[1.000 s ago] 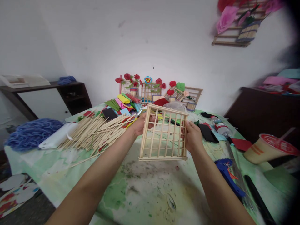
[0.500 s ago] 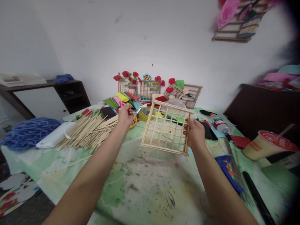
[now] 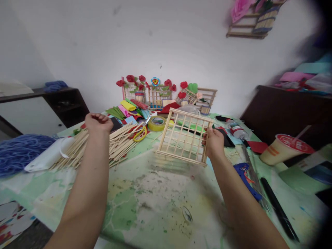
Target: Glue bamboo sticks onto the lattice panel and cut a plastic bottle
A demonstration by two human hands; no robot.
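Observation:
My right hand [image 3: 215, 140] grips the right edge of a lattice frame [image 3: 184, 136] made of thin wooden sticks, held tilted above the table. My left hand [image 3: 98, 122] is raised over a pile of loose wooden sticks [image 3: 120, 143], its fingers loosely curled and apart, with nothing visible in them. Between the hands, scissors [image 3: 140, 134] with yellow and red handles lie at the pile's edge. A roll of yellowish tape [image 3: 157, 123] sits just behind the frame's left side.
Blue yarn [image 3: 23, 152] and a white object [image 3: 48, 154] lie left. Folded coloured paper [image 3: 128, 105] and flower-decorated lattices [image 3: 159, 95] stand at the back. On the right are a plastic bottle [image 3: 237, 130], a blue-handled tool [image 3: 246, 181], a black rod [image 3: 280, 209] and a drink cup [image 3: 285, 150].
My left hand has moved left, away from the scissors, to above the stick pile. The scissors now lie fully in view. My right hand still holds the lattice frame; the view has shifted slightly.

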